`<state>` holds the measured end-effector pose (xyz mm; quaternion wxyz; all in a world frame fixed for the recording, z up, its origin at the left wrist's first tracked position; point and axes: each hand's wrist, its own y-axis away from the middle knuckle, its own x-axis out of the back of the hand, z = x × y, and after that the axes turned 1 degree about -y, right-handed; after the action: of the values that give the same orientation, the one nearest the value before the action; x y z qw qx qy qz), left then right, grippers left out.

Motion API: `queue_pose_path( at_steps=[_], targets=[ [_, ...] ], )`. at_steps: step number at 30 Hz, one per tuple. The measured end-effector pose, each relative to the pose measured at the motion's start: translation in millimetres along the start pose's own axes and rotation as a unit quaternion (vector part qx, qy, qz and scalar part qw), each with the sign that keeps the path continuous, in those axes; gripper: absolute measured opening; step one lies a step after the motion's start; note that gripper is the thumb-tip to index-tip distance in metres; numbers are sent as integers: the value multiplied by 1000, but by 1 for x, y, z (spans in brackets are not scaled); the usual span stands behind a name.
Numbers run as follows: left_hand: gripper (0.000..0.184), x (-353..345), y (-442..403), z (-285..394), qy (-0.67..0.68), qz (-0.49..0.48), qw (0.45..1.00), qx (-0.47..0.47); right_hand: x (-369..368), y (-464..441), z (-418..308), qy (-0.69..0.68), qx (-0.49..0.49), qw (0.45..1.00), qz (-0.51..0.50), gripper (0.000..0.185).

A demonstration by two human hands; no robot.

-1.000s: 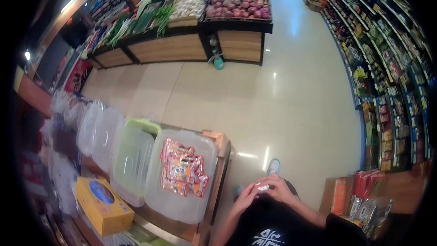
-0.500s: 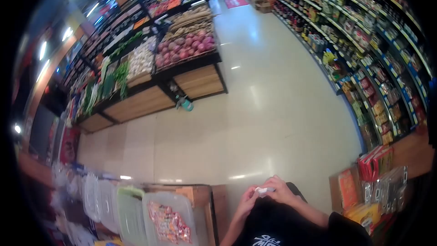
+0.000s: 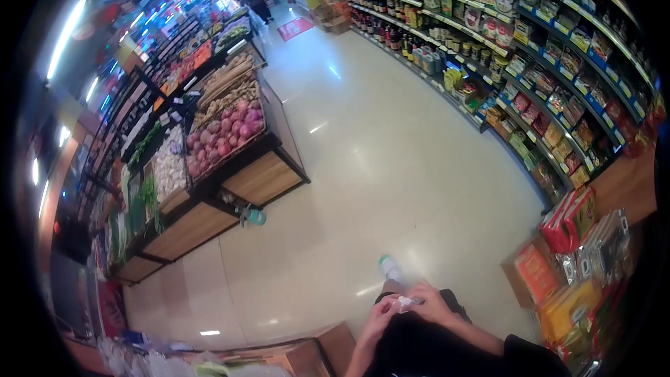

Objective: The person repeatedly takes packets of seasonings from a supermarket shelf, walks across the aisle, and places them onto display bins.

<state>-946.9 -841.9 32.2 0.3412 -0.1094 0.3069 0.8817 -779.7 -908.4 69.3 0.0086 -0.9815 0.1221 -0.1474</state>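
Observation:
My left hand [image 3: 381, 315] and my right hand [image 3: 430, 303] meet in front of my body, low in the view. Between their fingertips is a small white crumpled piece [image 3: 403, 302], pinched from both sides; whether it is paper or plastic I cannot make out. My bare forearms come in from the bottom edge over dark clothing. Just beyond the hands, one foot in a white shoe [image 3: 390, 267] stands on the pale floor.
On the left, a produce stand [image 3: 261, 180] carries red onions [image 3: 225, 132] and garlic [image 3: 169, 167]; a green spray bottle [image 3: 252, 216] sits at its base. Stocked shelves [image 3: 481, 31] line the right. Packaged goods [image 3: 569, 258] stand close by. Two people are far up the aisle.
My view has swung right and upward, so the tubs at lower left have mostly slid out of sight. A foot has come into view. Both hands keep hold of the white piece.

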Motion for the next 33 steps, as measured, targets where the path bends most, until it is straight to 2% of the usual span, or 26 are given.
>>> queue_pose_path(
  at_steps=[1,3,4,6,13,15,18,22,24,25,26,28,33],
  targets=[
    [11,2,-10,-2,-15,-3,1000,-9,3,-4,0,0,-2,1000,9,7],
    [8,-3,-32,6,-38,0,999,-2,12,-14,0,-42,-93,993,63,15],
    [8,-4,-46,7,-40,-9,999,1,17,-18,8,-39,-95,992,73,15],
    [11,-8,-74,12,-39,-43,998,-8,29,-31,24,27,-30,995,92,24],
    [12,-33,-172,66,-122,-133,984,-8,78,-98,36,13,-91,985,147,23],
    [18,-36,-196,82,-151,-130,976,83,86,-118,46,-4,-113,979,169,20],
    [24,-28,-236,91,-107,-136,977,126,103,-157,49,-19,-112,973,199,19],
    [26,-28,-275,132,-106,-104,985,84,125,-209,61,6,-67,978,196,12],
    [25,-27,-293,151,-129,-54,989,54,131,-232,65,-172,-180,945,211,10],
    [24,-28,-298,162,-137,-43,989,38,136,-238,76,-128,-191,957,179,13],
    [24,-27,-305,168,-136,-43,989,37,140,-245,80,-127,-190,957,178,13],
    [23,-24,-317,179,-127,-27,991,35,144,-261,77,-247,-174,932,201,15],
    [23,-18,-350,193,-149,-24,986,63,152,-288,83,-286,-165,919,215,27]
  ],
)
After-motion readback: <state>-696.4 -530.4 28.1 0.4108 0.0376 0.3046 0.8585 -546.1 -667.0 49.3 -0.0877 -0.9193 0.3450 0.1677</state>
